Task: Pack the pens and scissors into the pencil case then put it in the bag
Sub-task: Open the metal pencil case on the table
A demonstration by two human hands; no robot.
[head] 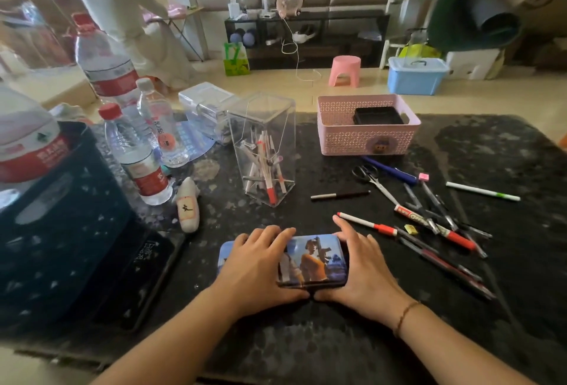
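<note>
While lid shut, pencil case (310, 258) shows cartoon figures.

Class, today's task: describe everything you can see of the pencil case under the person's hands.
The pencil case is a flat, rounded-corner rectangular box, seemingly tin or hard plastic, with a blue border and a printed lid picture of cartoon-style figures, one in orange. It lies flat and closed on the dark speckled table, near its front edge. The left hand covers its left half; the right hand grips its right end. Loose pens lie apart to its right.
</note>
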